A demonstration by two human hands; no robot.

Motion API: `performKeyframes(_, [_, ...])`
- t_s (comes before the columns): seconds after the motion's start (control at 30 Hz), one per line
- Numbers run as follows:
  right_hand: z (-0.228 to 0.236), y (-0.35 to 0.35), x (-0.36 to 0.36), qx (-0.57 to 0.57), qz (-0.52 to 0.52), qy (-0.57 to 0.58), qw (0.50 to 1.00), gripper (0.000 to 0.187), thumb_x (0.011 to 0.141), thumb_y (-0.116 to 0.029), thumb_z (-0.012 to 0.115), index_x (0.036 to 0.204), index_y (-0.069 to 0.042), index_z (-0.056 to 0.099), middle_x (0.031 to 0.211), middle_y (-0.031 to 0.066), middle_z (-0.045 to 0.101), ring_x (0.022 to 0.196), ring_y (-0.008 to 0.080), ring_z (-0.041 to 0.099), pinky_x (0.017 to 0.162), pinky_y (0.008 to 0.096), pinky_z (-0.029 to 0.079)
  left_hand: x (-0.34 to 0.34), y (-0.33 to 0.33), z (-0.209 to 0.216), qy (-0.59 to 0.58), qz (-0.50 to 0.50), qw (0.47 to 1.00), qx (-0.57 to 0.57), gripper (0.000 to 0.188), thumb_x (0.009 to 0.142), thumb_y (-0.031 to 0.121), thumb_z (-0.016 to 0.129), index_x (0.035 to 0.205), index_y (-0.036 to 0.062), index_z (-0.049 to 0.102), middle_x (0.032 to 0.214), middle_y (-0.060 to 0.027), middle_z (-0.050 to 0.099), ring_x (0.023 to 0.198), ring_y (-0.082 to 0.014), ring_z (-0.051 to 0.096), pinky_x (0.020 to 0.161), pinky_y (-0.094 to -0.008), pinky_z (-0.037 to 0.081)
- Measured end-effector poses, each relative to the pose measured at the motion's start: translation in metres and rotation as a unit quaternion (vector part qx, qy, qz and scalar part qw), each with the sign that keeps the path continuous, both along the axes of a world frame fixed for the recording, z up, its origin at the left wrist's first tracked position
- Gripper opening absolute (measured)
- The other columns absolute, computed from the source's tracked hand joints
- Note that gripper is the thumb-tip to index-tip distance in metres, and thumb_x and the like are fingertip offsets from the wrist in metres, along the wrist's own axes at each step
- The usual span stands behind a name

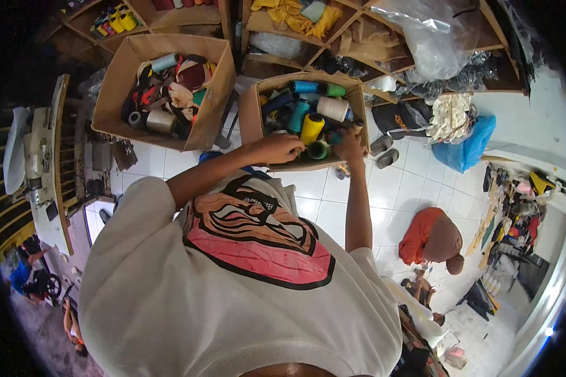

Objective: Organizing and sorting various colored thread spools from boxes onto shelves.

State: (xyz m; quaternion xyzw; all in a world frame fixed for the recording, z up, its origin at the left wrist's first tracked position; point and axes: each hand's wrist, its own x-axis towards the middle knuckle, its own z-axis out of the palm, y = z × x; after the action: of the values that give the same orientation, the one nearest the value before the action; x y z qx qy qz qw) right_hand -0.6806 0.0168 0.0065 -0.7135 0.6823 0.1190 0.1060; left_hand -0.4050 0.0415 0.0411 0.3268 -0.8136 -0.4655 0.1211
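Open cardboard carton (250, 116) holds thread cones (300, 116). Left hand (287, 149) at near rim, fingers curled, grip on anything unclear. Right hand (351, 147) reaches inside near-right corner, fingers partly hidden among cones; can't tell if clamped on one. Hands apart, green thread cone (317, 150) between them, yellow thread cone (312, 128) just beyond it, white thread cone (332, 109) farther back.

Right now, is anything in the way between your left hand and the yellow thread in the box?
No, nothing I can see. In the cardboard box, the yellow spool lies close beside the left hand; I can't tell whether they touch.
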Motion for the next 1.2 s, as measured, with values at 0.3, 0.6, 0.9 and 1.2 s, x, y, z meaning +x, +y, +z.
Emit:
performKeyframes(0.3, [-0.004,0.0,-0.043,-0.185,-0.257,-0.467,0.825,0.027,0.084,-0.026,0.068,0.1,-0.004,0.061,0.093,0.0034,0.06,0.08,0.0093,0.055,0.07,0.0241,0.045,-0.003,0.012,-0.007,-0.047,-0.209,0.96,0.179,0.031,0.091,0.015,0.049,0.121,0.0045,0.052,0.104,-0.0131,0.058,0.097,-0.0217,0.058,0.08,-0.0354,0.048])
performKeyframes(0.6, [0.064,-0.001,0.059,-0.072,-0.232,-0.712,0.659,0.051,0.093,-0.044,0.05,0.12,-0.001,0.049,0.104,0.0052,0.053,0.096,0.0153,0.052,0.085,0.0319,0.043,0.033,0.001,0.043,0.259,0.134,0.869,0.4,0.072,0.094,0.04,0.052,0.146,0.0105,0.013,0.128,-0.014,0.045,0.109,-0.0214,0.055,0.082,-0.0338,0.051])
performKeyframes(0.9, [0.102,-0.043,0.253,0.184,-0.01,-0.678,0.711,0.066,0.086,-0.032,0.066,0.134,0.0,0.036,0.122,0.0116,0.052,0.109,0.0226,0.052,0.093,0.0333,0.042,0.145,-0.015,0.061,0.297,0.399,0.841,0.213,0.062,0.095,0.038,0.049,0.143,0.0069,0.025,0.127,-0.0104,0.042,0.102,-0.0162,0.054,0.075,-0.0278,0.052])
performKeyframes(1.2, [0.098,-0.103,0.415,0.142,0.117,-0.686,0.704,0.049,0.075,-0.017,0.078,0.113,-0.003,0.05,0.104,0.0081,0.06,0.094,0.0187,0.058,0.083,0.0325,0.048,0.273,-0.001,0.065,0.211,0.544,0.812,-0.024,0.047,0.1,0.033,0.036,0.14,0.0095,0.035,0.146,-0.0154,0.024,0.138,-0.0282,0.02,0.111,-0.0363,0.017])
